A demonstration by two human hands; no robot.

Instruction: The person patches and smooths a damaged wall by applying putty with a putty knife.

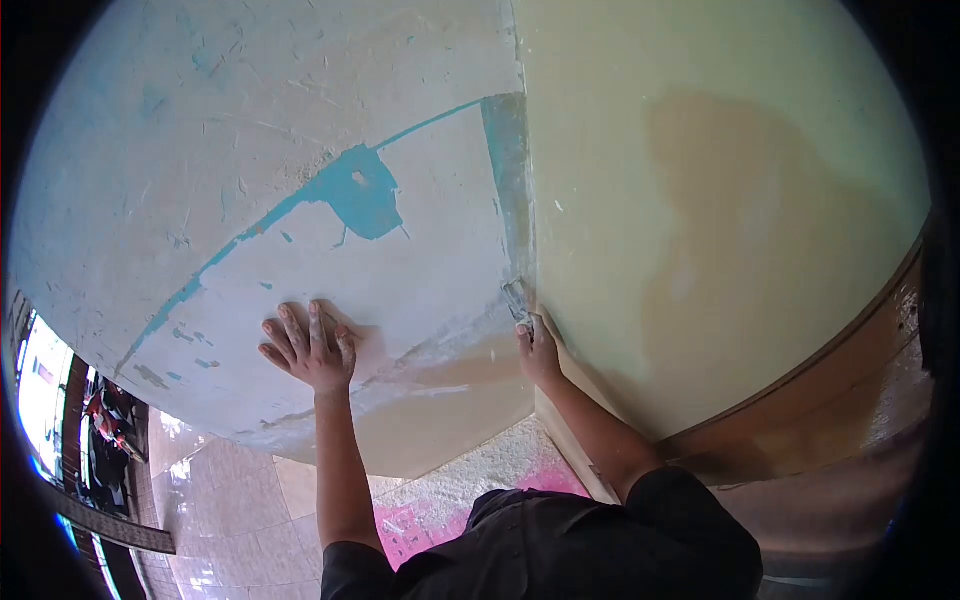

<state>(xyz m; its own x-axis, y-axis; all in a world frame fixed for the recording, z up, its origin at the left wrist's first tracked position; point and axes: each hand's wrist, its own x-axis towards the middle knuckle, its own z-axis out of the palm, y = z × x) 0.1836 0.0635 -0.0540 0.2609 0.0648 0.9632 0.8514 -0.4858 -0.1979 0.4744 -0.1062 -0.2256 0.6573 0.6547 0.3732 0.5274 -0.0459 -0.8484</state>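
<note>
My left hand [312, 350] lies against the whitish wall [440, 240], fingers spread, with pale dust on them. In my right hand [540, 352] is a scraper [516, 299], its blade at the wall close to the inside corner. Above the hands, a turquoise patch [362, 200] shows where the white coat is gone, with a thin turquoise line running down to the left. A blue-green strip [508, 170] runs down along the corner above the scraper. Greyish streaks cross the lower wall between my hands.
A yellow-green wall [600, 200] meets the white one at the corner and carries my shadow. Pale flakes and dust cover a pink sheet [550, 478] on the floor below. Brown wood [800, 410] edges the lower right. Glossy tiles [230, 500] and a parked motorbike [108, 425] are at lower left.
</note>
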